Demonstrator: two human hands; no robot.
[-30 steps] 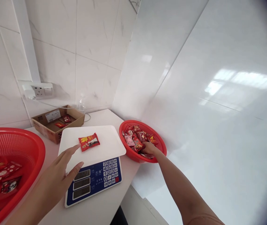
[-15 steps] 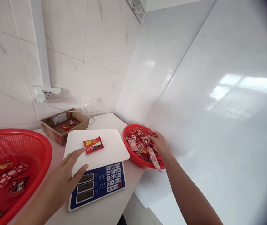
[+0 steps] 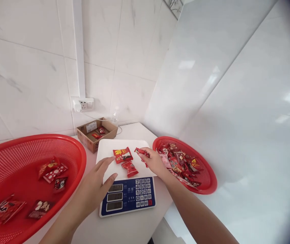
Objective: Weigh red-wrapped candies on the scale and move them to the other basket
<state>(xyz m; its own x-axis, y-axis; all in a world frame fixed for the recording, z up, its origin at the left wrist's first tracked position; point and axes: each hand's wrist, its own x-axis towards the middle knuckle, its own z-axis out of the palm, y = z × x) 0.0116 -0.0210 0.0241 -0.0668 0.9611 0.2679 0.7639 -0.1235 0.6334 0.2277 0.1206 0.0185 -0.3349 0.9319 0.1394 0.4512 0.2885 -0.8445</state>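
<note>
Our right hand [image 3: 156, 162] pinches a red snack packet [image 3: 140, 151] — tip toward 10 o'clock — over the scale platter [image 3: 106, 150]; left hand [image 3: 96, 183] open, at its 7 o'clock.

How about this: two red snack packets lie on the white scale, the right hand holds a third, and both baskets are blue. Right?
Not quite: the head view shows the left basket and the right basket are red, not blue. Two red snack packets do lie on the white scale, and the right hand holds a third packet.
</note>
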